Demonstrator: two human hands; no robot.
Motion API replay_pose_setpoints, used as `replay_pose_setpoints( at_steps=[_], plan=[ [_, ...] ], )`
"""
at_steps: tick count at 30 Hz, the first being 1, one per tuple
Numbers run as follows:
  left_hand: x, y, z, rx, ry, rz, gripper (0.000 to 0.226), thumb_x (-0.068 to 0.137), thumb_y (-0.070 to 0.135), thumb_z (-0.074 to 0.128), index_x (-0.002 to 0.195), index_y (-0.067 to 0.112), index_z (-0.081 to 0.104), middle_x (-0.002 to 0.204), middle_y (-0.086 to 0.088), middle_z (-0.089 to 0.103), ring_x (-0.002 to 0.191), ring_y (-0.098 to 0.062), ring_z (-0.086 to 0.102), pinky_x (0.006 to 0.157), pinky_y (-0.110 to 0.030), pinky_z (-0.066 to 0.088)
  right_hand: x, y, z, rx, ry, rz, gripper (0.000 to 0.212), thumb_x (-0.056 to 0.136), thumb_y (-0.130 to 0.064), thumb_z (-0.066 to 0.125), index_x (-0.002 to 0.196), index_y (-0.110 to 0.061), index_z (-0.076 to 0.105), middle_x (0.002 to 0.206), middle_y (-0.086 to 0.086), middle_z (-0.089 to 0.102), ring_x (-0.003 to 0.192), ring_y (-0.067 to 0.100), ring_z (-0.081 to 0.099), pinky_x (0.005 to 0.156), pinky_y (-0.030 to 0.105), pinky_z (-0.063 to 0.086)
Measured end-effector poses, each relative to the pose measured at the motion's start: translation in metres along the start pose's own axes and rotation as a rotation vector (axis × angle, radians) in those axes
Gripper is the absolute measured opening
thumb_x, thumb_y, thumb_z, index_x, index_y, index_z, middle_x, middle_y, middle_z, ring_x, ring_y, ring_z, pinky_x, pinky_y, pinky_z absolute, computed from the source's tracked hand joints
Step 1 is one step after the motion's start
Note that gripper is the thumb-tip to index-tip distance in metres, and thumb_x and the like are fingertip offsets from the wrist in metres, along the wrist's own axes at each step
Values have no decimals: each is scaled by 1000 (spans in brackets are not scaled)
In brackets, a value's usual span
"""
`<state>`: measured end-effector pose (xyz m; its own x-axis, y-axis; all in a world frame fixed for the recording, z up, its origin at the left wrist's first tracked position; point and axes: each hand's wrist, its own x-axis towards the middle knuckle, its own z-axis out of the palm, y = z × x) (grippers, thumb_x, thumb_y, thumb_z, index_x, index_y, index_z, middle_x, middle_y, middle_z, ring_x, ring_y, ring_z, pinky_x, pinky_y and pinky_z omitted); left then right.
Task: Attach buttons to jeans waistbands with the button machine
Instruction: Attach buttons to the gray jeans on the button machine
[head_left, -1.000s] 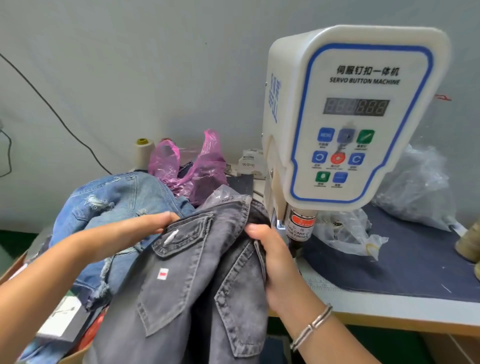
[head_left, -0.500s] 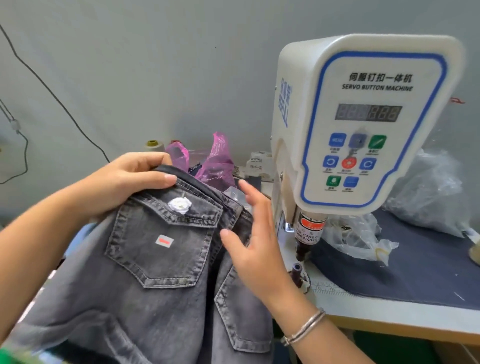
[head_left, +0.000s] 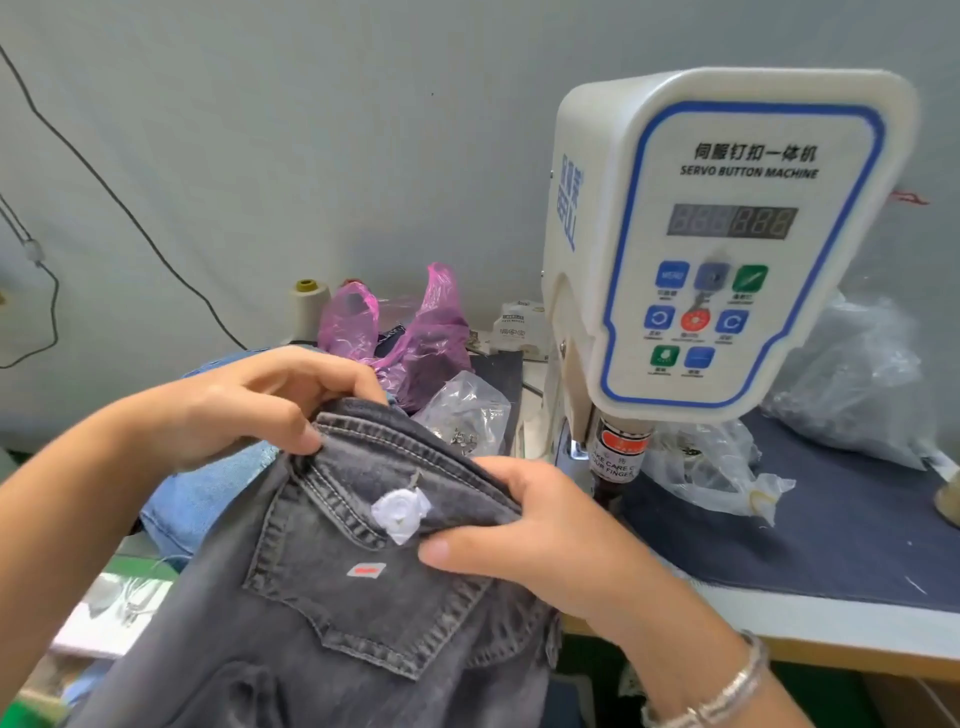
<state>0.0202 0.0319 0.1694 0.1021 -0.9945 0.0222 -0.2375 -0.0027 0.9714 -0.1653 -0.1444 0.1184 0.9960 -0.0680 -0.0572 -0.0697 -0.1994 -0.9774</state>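
The left hand (head_left: 244, 400) came in from the left, with its fingers curled over the top edge of the grey jeans (head_left: 332, 597), gripping the waistband. The right hand (head_left: 524, 530) came up from below on the right and pinched the same edge, thumb on top. The jeans hung in front of the counter (head_left: 857, 551), just left of the white button machine (head_left: 727, 244). A blue pair of jeans (head_left: 208, 493) lay behind. Pink bags (head_left: 415, 338) and clear bags (head_left: 857, 384) sat on the counter by a grey wall (head_left: 311, 130).
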Motion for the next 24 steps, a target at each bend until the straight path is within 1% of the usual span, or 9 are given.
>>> replay_pose_setpoints(
  at_steps=[2,4,8,11,14,17,20,22,24],
  plan=[
    [1,6,3,-34,-95,15,29,74,4,63,103,-1,65,95,-19,69,83,-25,69,73,-29,56,-17,-4,-8,172,-104,-8,36,73,-14,76,105,-26,67,105,2,73,95,20,70,85,33,57],
    [4,12,8,-18,-147,7,33,83,17,72,109,-1,64,99,-18,70,87,-24,69,75,-28,55,-32,-5,-17,258,-148,-52,45,69,-16,77,110,-30,64,111,2,71,101,21,69,84,29,54],
    [22,5,26,139,-208,-87,55,78,50,76,117,14,66,112,-13,69,101,-24,67,86,-30,52,-53,6,-31,438,-153,-100,54,67,-16,74,119,-29,63,122,8,67,112,30,63,91,36,52],
    [40,-15,48,55,-268,-128,79,71,51,81,133,14,48,131,-14,59,119,-28,58,99,-41,44,-63,22,-36,612,-105,-121,55,68,-11,68,122,-17,63,125,17,64,115,36,60,94,42,51],
    [53,-28,71,60,-220,-144,73,73,44,82,133,29,45,133,-5,58,122,-25,57,102,-43,44,-77,42,-46,713,2,-75,59,62,-12,73,121,-9,64,126,26,60,118,44,56,102,51,45],
    [66,-44,96,143,-99,-118,45,78,35,71,120,31,56,121,3,63,115,-18,59,98,-33,48,-90,56,-56,613,88,1,68,50,-26,89,113,-12,68,122,24,63,113,41,60,99,49,48],
    [78,-56,115,135,20,-99,39,75,33,63,113,25,61,116,-1,65,112,-19,60,96,-31,47,-94,66,-66,424,177,77,68,45,-35,93,106,-25,66,115,13,68,105,35,65,91,43,54],
    [85,-61,120,174,77,-80,34,75,36,61,109,30,62,110,4,67,108,-15,61,94,-29,48,-93,71,-74,235,274,109,61,48,-35,89,103,-38,62,109,-3,71,101,24,68,83,33,57],
    [92,-66,120,274,125,-82,32,75,37,61,106,34,61,106,9,68,103,-11,62,92,-35,50,-88,75,-81,17,311,131,67,53,-37,85,110,-52,53,106,-19,68,97,9,68,78,19,54]
  ],
)
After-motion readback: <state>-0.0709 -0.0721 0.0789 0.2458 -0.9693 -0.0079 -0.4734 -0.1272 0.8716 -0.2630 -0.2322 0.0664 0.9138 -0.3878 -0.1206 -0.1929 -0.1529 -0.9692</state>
